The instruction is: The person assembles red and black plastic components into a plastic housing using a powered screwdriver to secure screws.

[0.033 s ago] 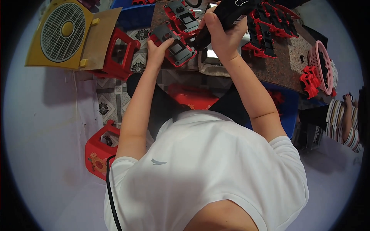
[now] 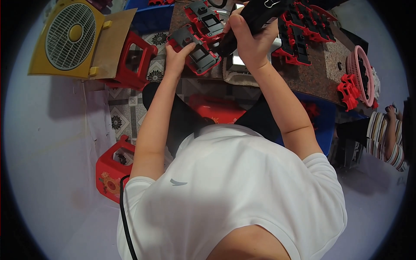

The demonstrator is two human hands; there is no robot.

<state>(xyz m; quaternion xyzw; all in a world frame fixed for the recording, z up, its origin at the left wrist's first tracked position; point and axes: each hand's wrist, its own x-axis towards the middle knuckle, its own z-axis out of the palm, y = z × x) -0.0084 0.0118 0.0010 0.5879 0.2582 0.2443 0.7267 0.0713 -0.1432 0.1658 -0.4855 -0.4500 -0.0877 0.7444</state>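
My left hand (image 2: 175, 60) has the near unit (image 2: 187, 39) by its left side, thumb pressed on the grey face, fingers mostly hidden along the red edge; grip closed on it. Unit sits top centre-left of frame, tilted, over the front edge of the worktop (image 2: 318, 78). My right hand (image 2: 253, 43), top centre, is wrapped round a black tool (image 2: 260, 17), thumb along its side; a clip shows on the tool's upper part. Tool's lower end points down-left, right beside the unit's right edge; can't tell if they touch. Second unit (image 2: 203, 15), also red and grey, lies just above the first. Pale tray (image 2: 245, 79) with a shiny block (image 2: 237, 61) under my right wrist. Red-black parts (image 2: 297, 45) in rows, upper right. Further right, pink basket (image 2: 371, 89) with dark bits inside, loose red pieces (image 2: 349, 92) beside it. Blue bin (image 2: 324, 136) below the worktop, right of my right forearm. Yellow fan (image 2: 76, 32) upper left; red stool (image 2: 106, 177) lower left. Another person in a striped top (image 2: 381, 138), far right.
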